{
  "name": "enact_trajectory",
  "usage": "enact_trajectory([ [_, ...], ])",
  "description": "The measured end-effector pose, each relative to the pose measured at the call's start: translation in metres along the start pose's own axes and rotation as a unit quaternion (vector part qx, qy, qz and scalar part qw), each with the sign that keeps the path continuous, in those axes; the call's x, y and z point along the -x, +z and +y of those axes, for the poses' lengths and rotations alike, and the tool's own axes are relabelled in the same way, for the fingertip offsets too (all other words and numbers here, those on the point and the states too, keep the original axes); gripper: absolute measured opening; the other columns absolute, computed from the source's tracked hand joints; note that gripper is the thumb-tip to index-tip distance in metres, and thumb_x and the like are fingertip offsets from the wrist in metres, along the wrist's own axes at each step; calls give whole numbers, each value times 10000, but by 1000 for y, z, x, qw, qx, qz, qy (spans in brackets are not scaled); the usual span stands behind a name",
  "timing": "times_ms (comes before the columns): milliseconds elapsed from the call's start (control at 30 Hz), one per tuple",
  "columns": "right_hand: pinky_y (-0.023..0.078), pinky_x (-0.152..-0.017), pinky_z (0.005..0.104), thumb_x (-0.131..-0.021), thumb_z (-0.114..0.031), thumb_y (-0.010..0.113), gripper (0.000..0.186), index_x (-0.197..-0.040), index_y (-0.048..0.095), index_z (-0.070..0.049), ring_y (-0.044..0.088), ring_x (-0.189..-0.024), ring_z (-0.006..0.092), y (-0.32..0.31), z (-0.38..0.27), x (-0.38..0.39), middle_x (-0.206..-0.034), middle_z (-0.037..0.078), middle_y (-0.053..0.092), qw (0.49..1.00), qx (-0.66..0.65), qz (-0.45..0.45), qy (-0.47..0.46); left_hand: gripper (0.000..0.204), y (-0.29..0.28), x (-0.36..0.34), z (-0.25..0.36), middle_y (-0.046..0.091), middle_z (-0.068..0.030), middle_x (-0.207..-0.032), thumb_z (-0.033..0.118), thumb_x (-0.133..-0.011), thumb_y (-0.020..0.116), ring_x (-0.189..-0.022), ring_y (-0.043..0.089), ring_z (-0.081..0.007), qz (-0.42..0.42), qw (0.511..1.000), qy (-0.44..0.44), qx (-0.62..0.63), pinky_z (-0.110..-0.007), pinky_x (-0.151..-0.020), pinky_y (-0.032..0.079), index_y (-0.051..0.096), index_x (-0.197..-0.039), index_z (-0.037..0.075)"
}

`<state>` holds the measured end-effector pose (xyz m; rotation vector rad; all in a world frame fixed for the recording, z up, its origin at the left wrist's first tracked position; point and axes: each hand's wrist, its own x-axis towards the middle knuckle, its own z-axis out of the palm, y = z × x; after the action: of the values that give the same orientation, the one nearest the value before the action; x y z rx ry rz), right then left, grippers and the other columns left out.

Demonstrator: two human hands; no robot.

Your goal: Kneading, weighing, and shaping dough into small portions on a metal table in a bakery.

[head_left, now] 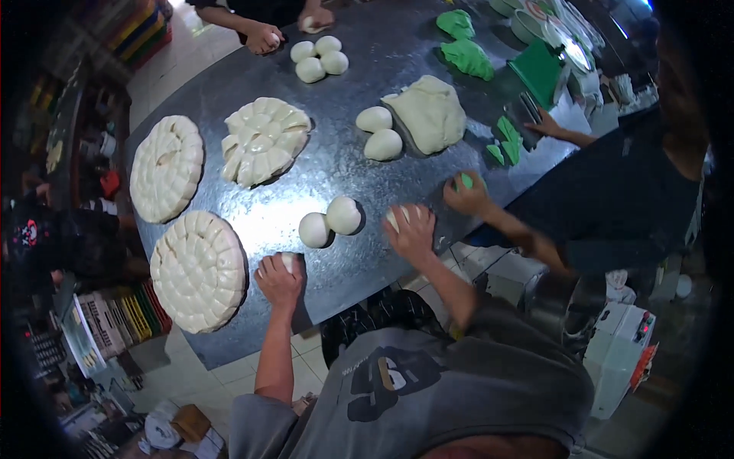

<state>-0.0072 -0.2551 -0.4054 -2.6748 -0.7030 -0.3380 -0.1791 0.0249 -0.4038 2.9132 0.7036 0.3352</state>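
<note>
My left hand [278,280] is cupped over a small white dough ball [288,261] on the steel table [344,164], near its front edge. My right hand [413,232] presses down on another white dough piece [393,217] further right. Two finished round dough balls [329,222] sit just beyond and between my hands. A large lump of white dough [430,113] lies at mid-table with two more balls [379,132] beside it.
Three round discs of cut dough portions [197,269] [166,167] [264,139] cover the table's left. A person on the right rolls a green dough piece [465,182]; more green dough [466,55] lies beyond. Another person's hands [264,37] work at the far end by three balls [318,58].
</note>
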Motion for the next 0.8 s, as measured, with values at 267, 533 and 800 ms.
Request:
enact_trajectory([
  [267,461,-533,461,-834,-413,636,333,-640,635,-142,618,-587,298,10,7,-90,-612,87,615,998,-23,64,-1,576,5,-58,16,645,-195,-670,474,-944,474,-608,622,-381,188,974,-122,-28,-489,-581,475,641,-632,20],
  [533,496,-742,466,-806,-535,636,391,-790,695,-148,643,-770,309,-65,-52,21,-806,120,671,963,-88,-235,93,529,-44,63,85,638,-235,-685,469,-906,542,-657,604,-442,-75,976,-175,105,-500,-743,476,689,-754,-16],
  [800,343,-877,503,-864,-423,624,466,-1151,565,-61,459,-1030,351,-78,-29,47,-1076,167,510,992,38,-66,-100,517,-60,93,58,560,-217,-1121,467,-836,647,-1115,486,-406,8,999,-24,37,-543,-972,329,595,-1065,6],
])
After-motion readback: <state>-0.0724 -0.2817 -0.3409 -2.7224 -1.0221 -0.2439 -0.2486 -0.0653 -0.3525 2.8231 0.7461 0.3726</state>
